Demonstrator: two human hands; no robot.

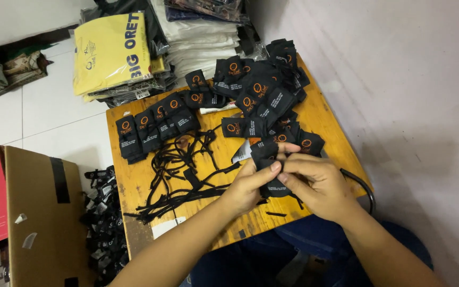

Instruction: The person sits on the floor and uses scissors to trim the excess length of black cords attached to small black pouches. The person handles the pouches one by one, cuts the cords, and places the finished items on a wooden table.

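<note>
There was only one view, from a camera on the person's head. It looked down steeply and a little forward, from close above the small wooden table (336,139). The table filled the middle, the tiled floor (54,114) was on the left, and a plain wall (399,64) on the right.

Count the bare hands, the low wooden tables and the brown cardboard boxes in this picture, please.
Bare hands, gripping black card tags: 2 (left hand, right hand)
Low wooden table: 1
Brown cardboard box: 1
Total: 4

Both hands (288,180) on black tag (272,159)
</note>
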